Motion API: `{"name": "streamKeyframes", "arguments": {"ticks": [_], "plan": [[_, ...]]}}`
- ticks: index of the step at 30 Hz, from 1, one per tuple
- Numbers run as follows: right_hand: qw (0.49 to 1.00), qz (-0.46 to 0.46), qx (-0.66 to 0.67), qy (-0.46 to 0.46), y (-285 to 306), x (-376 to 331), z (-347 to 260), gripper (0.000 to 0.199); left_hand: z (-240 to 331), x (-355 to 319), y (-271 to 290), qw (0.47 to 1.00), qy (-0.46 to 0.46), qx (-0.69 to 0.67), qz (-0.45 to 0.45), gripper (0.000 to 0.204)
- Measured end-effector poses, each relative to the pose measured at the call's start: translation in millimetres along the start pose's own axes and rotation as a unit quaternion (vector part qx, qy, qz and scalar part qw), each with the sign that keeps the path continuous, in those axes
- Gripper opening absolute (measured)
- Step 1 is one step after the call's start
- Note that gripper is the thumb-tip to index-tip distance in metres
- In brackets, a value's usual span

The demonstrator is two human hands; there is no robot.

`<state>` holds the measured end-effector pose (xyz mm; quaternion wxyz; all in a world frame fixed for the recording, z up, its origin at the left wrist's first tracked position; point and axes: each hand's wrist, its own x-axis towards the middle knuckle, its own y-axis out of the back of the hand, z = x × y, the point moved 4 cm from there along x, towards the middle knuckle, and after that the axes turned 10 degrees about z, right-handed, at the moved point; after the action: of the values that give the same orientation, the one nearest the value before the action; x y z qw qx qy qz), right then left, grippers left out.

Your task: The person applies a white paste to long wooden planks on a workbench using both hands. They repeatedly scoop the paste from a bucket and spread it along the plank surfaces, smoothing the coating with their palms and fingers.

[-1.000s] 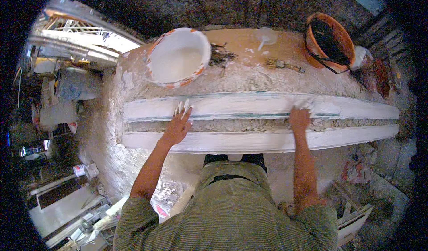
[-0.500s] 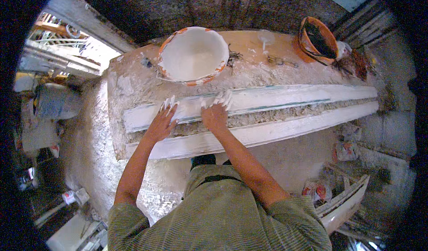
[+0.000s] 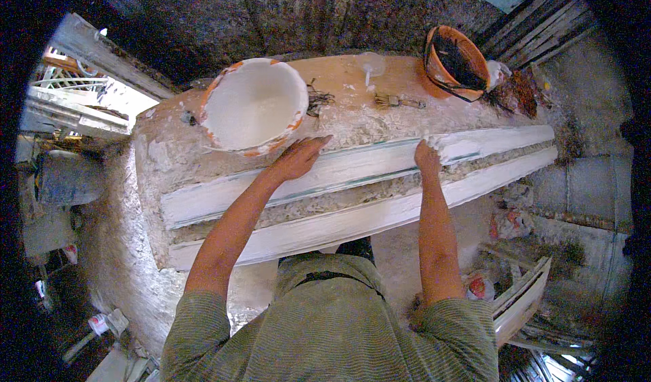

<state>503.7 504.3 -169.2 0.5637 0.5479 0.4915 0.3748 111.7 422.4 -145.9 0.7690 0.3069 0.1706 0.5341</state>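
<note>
Pressing wet plaster moulding with both palms flat, gripping nothing.
Left hand nears bucket at eleven o'clock; right hand risks denting the soft edge.

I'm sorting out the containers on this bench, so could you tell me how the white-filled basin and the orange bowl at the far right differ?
The white-filled basin is the larger, sits level and is full of white plaster beside the left hand. The orange bowl is smaller, tilted on its side and dark inside, well beyond the right hand. Both are round, orange-rimmed and stand on the workbench.
</note>
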Motion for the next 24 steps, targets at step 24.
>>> {"name": "streamKeyframes", "arguments": {"ticks": [24], "plan": [[0.880,0.079,0.457,-0.101,0.4,45.0,130.8,0.055,108.3,24.2,-21.6,0.928,0.290,0.014,0.233,0.034]]}}
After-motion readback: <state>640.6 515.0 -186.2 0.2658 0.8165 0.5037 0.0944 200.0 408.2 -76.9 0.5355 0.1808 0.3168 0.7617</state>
